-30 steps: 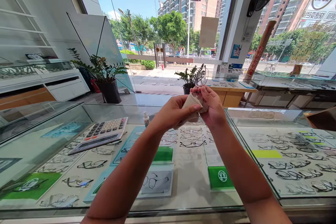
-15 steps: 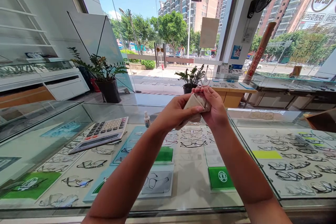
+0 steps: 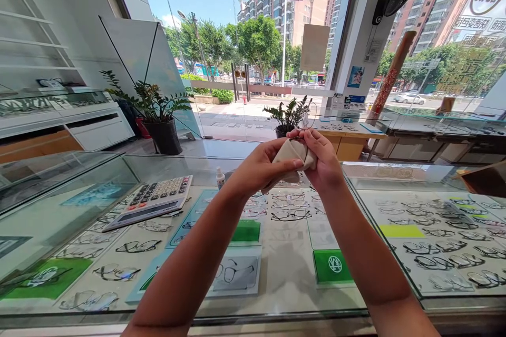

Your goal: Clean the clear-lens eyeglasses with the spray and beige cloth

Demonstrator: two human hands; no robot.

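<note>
Both my hands are raised together above a glass display counter (image 3: 276,284). My left hand (image 3: 259,168) pinches a beige cloth (image 3: 291,152) between thumb and fingers. My right hand (image 3: 322,160) is closed around a pair of thin-framed glasses (image 3: 310,116), of which only a lens and rim stick out above the fingers. The cloth is wrapped over the part of the glasses held between the two hands.
Inside the counter lie several rows of glasses and green cards (image 3: 332,266). A calculator (image 3: 152,201) and a small dropper bottle (image 3: 220,178) stand on the glass at left. Potted plants (image 3: 158,116) and large windows lie beyond; another glass counter (image 3: 435,231) adjoins at right.
My hands have stayed in place; the fingers and cloth shifted slightly over the glasses, and the cloth now covers a bit more of them.
</note>
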